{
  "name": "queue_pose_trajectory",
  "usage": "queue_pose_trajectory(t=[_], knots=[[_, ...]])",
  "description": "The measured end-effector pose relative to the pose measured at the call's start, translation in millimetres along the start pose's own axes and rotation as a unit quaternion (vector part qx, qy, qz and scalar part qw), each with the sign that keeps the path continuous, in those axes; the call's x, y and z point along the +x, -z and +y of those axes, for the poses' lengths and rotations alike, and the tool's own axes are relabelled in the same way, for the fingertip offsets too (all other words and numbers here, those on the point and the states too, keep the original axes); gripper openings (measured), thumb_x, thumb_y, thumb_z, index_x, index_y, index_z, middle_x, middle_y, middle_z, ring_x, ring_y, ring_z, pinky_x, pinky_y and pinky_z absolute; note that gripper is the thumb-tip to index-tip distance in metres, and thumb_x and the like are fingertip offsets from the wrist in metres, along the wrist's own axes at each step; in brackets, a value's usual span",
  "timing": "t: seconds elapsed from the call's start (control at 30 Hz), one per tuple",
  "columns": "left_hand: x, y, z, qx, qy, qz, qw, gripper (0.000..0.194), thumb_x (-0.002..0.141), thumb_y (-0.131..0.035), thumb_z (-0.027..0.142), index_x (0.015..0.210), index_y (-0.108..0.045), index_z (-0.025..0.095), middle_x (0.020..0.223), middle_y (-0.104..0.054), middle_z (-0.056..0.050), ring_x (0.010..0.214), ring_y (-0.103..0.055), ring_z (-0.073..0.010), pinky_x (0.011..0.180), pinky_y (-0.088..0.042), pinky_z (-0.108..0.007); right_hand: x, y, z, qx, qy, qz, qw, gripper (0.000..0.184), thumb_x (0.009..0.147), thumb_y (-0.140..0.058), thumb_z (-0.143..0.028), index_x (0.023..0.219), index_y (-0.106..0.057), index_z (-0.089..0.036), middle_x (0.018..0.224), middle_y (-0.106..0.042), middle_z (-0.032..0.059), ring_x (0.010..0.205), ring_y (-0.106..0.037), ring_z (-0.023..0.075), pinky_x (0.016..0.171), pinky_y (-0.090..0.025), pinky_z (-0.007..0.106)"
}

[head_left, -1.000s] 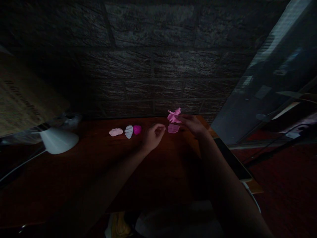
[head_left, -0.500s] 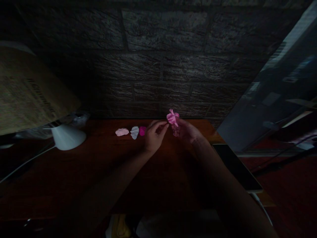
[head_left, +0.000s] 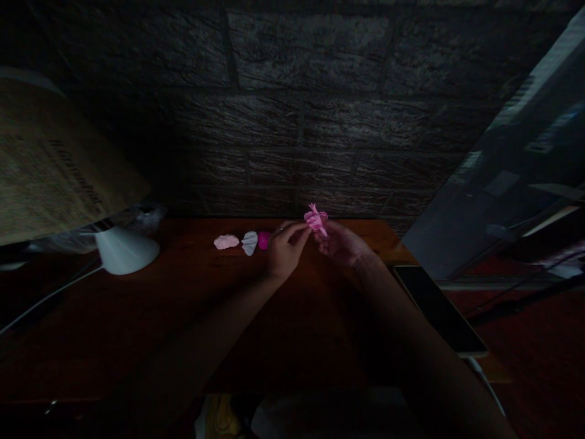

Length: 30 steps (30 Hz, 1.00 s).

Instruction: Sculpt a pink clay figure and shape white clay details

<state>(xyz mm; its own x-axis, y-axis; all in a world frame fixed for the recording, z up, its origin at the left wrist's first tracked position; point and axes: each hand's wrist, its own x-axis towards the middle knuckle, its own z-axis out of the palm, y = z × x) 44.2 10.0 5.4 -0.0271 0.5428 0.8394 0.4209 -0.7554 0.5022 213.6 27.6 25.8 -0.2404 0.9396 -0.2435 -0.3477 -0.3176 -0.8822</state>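
Note:
A small pink clay flower (head_left: pixel 313 218), with a ruffled middle, thin prongs on top and a short stem below, is held above the back of the table. My right hand (head_left: pixel 340 242) has its fingers curled around the stem side. From the left, my left hand (head_left: pixel 287 247) brings thumb and forefinger together at the flower's lower edge, pinching it. Just left of that hand lie a magenta lump (head_left: pixel 263 239), a whitish creased piece (head_left: pixel 249 242) and a pale pink flattened lump (head_left: pixel 226 242), all looking like modelling clay. Dim light hides fine detail.
The wooden table (head_left: pixel 292 329) meets a dark brick wall (head_left: pixel 269 128). On the left stands a lamp with a white base (head_left: pixel 127 251) and a printed brown paper shade (head_left: pixel 55 164). A dark-screened tablet or phone (head_left: pixel 439 308) with a white cable (head_left: pixel 487 384) lies at the right edge.
The pink flower has shifted slightly left and down, toward my left hand. My left fingertips, a little apart from it before, now meet its edge.

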Motion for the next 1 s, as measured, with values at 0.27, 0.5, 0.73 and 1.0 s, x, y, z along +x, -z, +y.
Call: queue_pose_trajectory(t=[0.27,0.5,0.73,1.0], knots=[[-0.4,0.1,-1.8,-0.001,-0.007,0.003,1.0,0.006,0.09,-0.07,0.016,0.092,-0.073,0.02,0.093,-0.076,-0.004,0.084,-0.071,-0.0158,0.076,-0.058,-0.029,3.4,4.3,0.5,0.071,-0.041,-0.019,0.996,0.007,0.094,-0.065,-0.029,0.092,-0.071,-0.026,0.079,-0.075,-0.0001,0.072,-0.066,0.0137,0.065,-0.05,0.025],[-1.7,-0.6,-1.9,0.0,0.004,-0.006,1.0,0.003,0.09,-0.07,0.019,0.09,-0.073,0.021,0.09,-0.076,-0.003,0.083,-0.071,-0.0163,0.075,-0.057,-0.03,2.1,0.2,0.9,0.082,-0.035,-0.019,0.996,0.008,0.094,-0.067,-0.029,0.091,-0.071,-0.023,0.076,-0.074,-0.0018,0.068,-0.064,0.0101,0.063,-0.05,0.022],[-1.1,-0.5,-1.3,0.0,-0.004,-0.003,1.0,0.003,0.09,-0.07,0.018,0.089,-0.072,0.02,0.088,-0.075,-0.003,0.078,-0.069,-0.0149,0.071,-0.055,-0.028,4.4,2.0,1.6,0.062,-0.032,-0.024,0.997,0.011,0.097,-0.064,-0.032,0.091,-0.07,-0.024,0.077,-0.074,0.0004,0.069,-0.065,0.0126,0.061,-0.05,0.023],[-0.8,-1.7,-0.5,-0.008,0.01,0.012,1.0,0.004,0.089,-0.073,0.021,0.092,-0.071,0.02,0.087,-0.074,-0.003,0.074,-0.067,-0.0137,0.07,-0.055,-0.028,6.1,4.0,4.0,0.029,-0.005,-0.019,0.999,0.011,0.096,-0.066,-0.035,0.097,-0.071,-0.026,0.084,-0.075,0.0009,0.072,-0.064,0.0132,0.066,-0.049,0.025]])
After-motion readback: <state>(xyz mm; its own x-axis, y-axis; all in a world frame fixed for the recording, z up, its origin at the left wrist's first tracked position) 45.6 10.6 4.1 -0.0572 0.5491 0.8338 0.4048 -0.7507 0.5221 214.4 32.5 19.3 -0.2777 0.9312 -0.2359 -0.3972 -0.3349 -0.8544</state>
